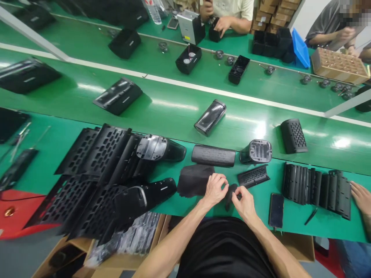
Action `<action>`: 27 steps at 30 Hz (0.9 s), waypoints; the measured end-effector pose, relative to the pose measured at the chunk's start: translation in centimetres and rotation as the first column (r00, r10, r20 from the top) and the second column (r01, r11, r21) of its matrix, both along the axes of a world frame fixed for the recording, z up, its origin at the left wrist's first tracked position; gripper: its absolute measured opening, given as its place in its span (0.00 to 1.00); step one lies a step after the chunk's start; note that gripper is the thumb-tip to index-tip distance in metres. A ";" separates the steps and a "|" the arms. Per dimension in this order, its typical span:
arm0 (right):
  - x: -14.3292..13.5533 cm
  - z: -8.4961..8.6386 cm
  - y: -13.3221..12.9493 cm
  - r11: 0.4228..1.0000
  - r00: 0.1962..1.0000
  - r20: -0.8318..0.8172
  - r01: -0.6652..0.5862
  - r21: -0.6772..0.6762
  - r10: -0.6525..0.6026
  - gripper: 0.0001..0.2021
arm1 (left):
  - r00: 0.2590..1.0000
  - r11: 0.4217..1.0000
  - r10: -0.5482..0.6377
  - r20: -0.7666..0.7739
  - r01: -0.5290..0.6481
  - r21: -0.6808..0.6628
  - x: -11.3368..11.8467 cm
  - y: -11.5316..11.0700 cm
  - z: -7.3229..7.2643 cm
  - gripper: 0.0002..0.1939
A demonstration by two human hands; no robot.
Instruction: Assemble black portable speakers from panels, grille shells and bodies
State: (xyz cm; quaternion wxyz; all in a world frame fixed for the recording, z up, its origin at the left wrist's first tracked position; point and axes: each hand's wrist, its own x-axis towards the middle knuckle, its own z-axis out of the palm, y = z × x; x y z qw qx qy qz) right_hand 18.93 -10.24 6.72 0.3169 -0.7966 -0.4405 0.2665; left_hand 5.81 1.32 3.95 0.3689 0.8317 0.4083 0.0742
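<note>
Centrally, the right hand [242, 199] has its grip nearly closed, thumb and fingertips pinching the upper edge of a small dark piece [230, 197], which lies between the two hands at the near side of the green desk [171, 206]. The left hand's [216, 188] grip is curled, with thumb and forefinger close together beside the right edge of a black sheet [194, 180]; whether the fingertips have hold of anything, I cannot tell.

Just beyond the sheet lies a long perforated cover [213, 155], and to its right stands a black casing [260, 151] with its ribbed end facing up. A curved grille [253, 176] rests tilted just beyond the right hand. Farther right are a phone [276, 210], a dark pen [311, 217] and a row of curved panels [317, 189], with another person's hand [361, 197] at its far right end. To the left, perforated panels [101, 154] lie in overlapping piles, beside two larger black housings [162, 148] [147, 197].

Past the desk's edge, a glossy black shell [210, 117] and a perforated shell [293, 136] sit apart on a shiny green surface [174, 104]. Across it, a person [232, 17] handles a black box [215, 30].
</note>
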 end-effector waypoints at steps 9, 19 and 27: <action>9.3 -1.7 -0.2 0.949 0.943 0.157 0.266 0.168 -0.292 0.11 | 0.995 0.984 0.099 0.021 -0.095 -0.154 6.2 -0.9 0.1 0.06; 15.6 -5.2 1.3 0.963 0.954 0.142 0.268 -0.014 -0.264 0.24 | 0.938 0.894 0.311 -0.150 -0.343 -0.289 6.2 -1.8 -1.5 0.16; 14.9 -5.5 1.8 0.947 0.946 0.063 0.320 -0.031 -0.318 0.21 | 0.916 0.879 0.397 0.054 -0.362 -0.310 6.3 -2.0 -2.0 0.13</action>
